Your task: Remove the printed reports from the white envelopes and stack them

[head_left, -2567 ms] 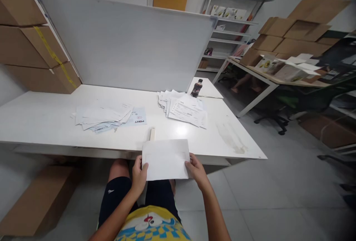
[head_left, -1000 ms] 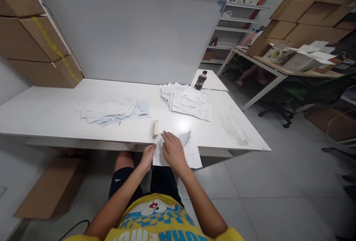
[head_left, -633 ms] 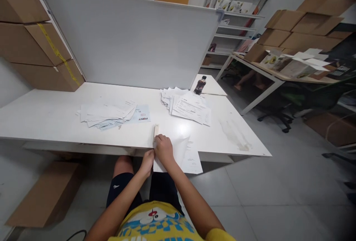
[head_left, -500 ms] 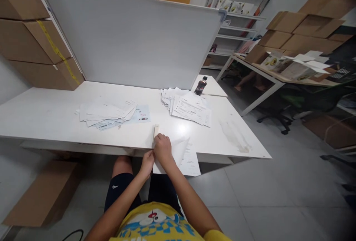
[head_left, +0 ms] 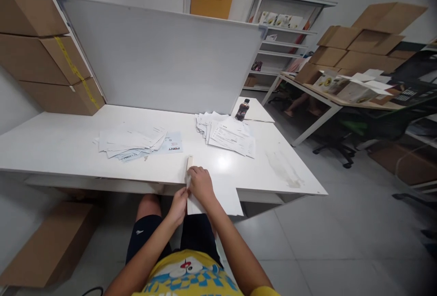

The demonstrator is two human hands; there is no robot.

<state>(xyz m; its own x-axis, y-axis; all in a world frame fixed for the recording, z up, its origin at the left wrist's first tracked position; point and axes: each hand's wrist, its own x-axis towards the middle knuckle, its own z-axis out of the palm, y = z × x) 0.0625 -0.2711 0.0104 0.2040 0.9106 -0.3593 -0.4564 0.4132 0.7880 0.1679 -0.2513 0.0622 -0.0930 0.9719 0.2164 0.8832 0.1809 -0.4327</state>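
Observation:
At the table's front edge, white paper sheets (head_left: 228,196) lie partly over the edge. A pale, narrow bar-like object (head_left: 190,161) sits at their left side. My right hand (head_left: 200,181) is closed on this object, fingers bent over it. Just left and lower, my left hand (head_left: 179,202) is closed in a pinch at the paper's left edge; what its fingertips hold is too small to make out.
A fanned paper pile (head_left: 133,142) lies left on the white table (head_left: 78,161); another pile (head_left: 232,134) lies right, beside a dark bottle (head_left: 242,109). A whiteboard (head_left: 160,59) stands behind. Cardboard boxes (head_left: 44,59) are stacked at left.
The raised sheet beside my right hand now lies flatter, covering the printed page beneath. My right hand's fingers have shifted slightly on the pale object. The camera view has tilted up a little.

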